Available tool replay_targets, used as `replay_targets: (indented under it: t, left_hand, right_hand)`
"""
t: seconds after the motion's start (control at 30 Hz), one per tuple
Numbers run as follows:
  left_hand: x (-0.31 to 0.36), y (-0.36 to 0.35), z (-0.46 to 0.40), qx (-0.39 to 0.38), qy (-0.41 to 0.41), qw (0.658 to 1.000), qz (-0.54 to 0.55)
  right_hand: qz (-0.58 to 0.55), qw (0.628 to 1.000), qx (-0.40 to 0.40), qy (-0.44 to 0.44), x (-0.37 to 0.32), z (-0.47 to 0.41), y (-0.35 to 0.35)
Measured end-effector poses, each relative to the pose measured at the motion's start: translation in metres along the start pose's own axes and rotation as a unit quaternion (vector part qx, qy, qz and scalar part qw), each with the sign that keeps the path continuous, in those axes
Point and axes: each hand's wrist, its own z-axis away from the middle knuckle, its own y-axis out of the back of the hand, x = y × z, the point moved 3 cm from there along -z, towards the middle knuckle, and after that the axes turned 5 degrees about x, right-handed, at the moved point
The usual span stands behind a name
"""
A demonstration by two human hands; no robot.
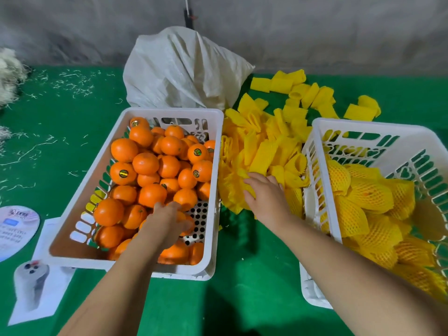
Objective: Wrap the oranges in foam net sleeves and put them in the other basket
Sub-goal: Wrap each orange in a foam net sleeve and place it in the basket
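Observation:
A white basket [213, 146] left of centre holds several bare oranges [145, 163]. My left hand [167, 224] reaches into its near right corner, fingers curled over an orange [186, 226] mostly hidden beneath them. A heap of yellow foam net sleeves [264, 151] lies between the two baskets. My right hand [266, 197] rests on the near part of that heap, fingers bent down onto a sleeve [238, 187]. The second white basket [315, 134] on the right holds several oranges wrapped in yellow sleeves [368, 197].
A white woven sack [184, 69] stands behind the left basket. Loose sleeves [310, 93] are scattered at the back right. Printed cards [31, 284] and a round disc [17, 229] lie at the near left. Straw bits litter the green cloth [55, 132].

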Motion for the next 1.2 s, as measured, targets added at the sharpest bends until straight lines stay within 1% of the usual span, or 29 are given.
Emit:
replay_targets:
  t: [0.03, 0.07, 0.1, 0.17, 0.2, 0.23, 0.27, 0.33, 0.4, 0.47, 0.53, 0.57, 0.63, 0.7, 0.77, 0.83, 0.97, 1.0, 1.03, 1.13, 1.17, 1.2]
  left_hand:
    - [0.003, 0.005, 0.004, 0.024, -0.018, 0.996, 0.083]
    - [0.008, 0.011, 0.011, 0.053, -0.034, 0.983, 0.174]
    - [0.015, 0.017, 0.02, 0.082, -0.041, 0.957, 0.275]
    - [0.033, 0.024, 0.041, 0.112, -0.045, 0.879, 0.462]
    - [0.041, 0.025, 0.049, 0.12, -0.048, 0.843, 0.522]
    - [0.049, 0.024, 0.056, 0.126, -0.056, 0.816, 0.562]
    - [0.058, 0.021, 0.061, 0.126, -0.066, 0.796, 0.588]
    - [0.076, 0.014, 0.069, 0.101, -0.091, 0.77, 0.624]
    - [0.09, 0.003, 0.075, 0.028, -0.099, 0.726, 0.68]
    - [0.096, -0.009, 0.079, -0.044, -0.118, 0.699, 0.704]
    - [0.094, -0.019, 0.078, -0.076, -0.136, 0.688, 0.709]
    - [0.092, -0.022, 0.078, -0.083, -0.144, 0.684, 0.711]
    - [0.09, -0.025, 0.078, -0.095, -0.162, 0.678, 0.711]
    - [0.09, -0.023, 0.078, -0.106, -0.166, 0.678, 0.708]
    - [0.088, -0.022, 0.077, -0.112, -0.163, 0.666, 0.719]
    - [0.087, -0.022, 0.075, -0.113, -0.163, 0.66, 0.724]
    - [0.089, -0.021, 0.077, -0.112, -0.145, 0.674, 0.715]
    - [0.089, -0.021, 0.077, -0.119, -0.14, 0.676, 0.714]
    - [0.089, -0.021, 0.077, -0.133, -0.135, 0.672, 0.715]
    - [0.087, -0.019, 0.076, -0.206, -0.131, 0.642, 0.727]
    - [0.086, -0.02, 0.076, -0.228, -0.142, 0.639, 0.721]
    - [0.086, -0.02, 0.077, -0.245, -0.159, 0.641, 0.709]
  right_hand:
    - [-0.075, 0.996, 0.055, -0.004, -0.002, 0.006, 0.006]
    - [-0.162, 0.982, 0.098, -0.026, -0.005, 0.013, 0.012]
    - [-0.247, 0.96, 0.119, -0.063, -0.008, 0.02, 0.017]
    - [-0.39, 0.903, 0.125, -0.131, -0.021, 0.035, 0.027]
    - [-0.443, 0.875, 0.126, -0.149, -0.028, 0.043, 0.031]
    - [-0.475, 0.857, 0.128, -0.155, -0.035, 0.051, 0.034]
    - [-0.488, 0.849, 0.131, -0.153, -0.041, 0.059, 0.037]
    - [-0.488, 0.851, 0.137, -0.139, -0.053, 0.072, 0.043]
    - [-0.499, 0.847, 0.132, -0.127, -0.064, 0.084, 0.044]
    - [-0.53, 0.828, 0.121, -0.141, -0.069, 0.096, 0.044]
    - [-0.557, 0.803, 0.118, -0.177, -0.067, 0.104, 0.045]
    - [-0.552, 0.803, 0.123, -0.187, -0.065, 0.107, 0.048]
    - [-0.516, 0.827, 0.132, -0.179, -0.064, 0.112, 0.056]
    - [-0.49, 0.849, 0.116, -0.158, -0.068, 0.115, 0.063]
    - [-0.465, 0.867, 0.104, -0.146, -0.07, 0.118, 0.069]
    - [-0.452, 0.872, 0.105, -0.156, -0.067, 0.12, 0.071]
    - [-0.463, 0.867, 0.087, -0.161, -0.071, 0.12, 0.076]
    - [-0.457, 0.871, 0.094, -0.157, -0.072, 0.119, 0.077]
    - [-0.435, 0.879, 0.118, -0.156, -0.07, 0.119, 0.078]
    - [-0.291, 0.914, 0.232, -0.159, -0.058, 0.116, 0.083]
    - [-0.244, 0.925, 0.249, -0.154, -0.057, 0.115, 0.083]
    - [-0.204, 0.936, 0.249, -0.142, -0.057, 0.113, 0.083]
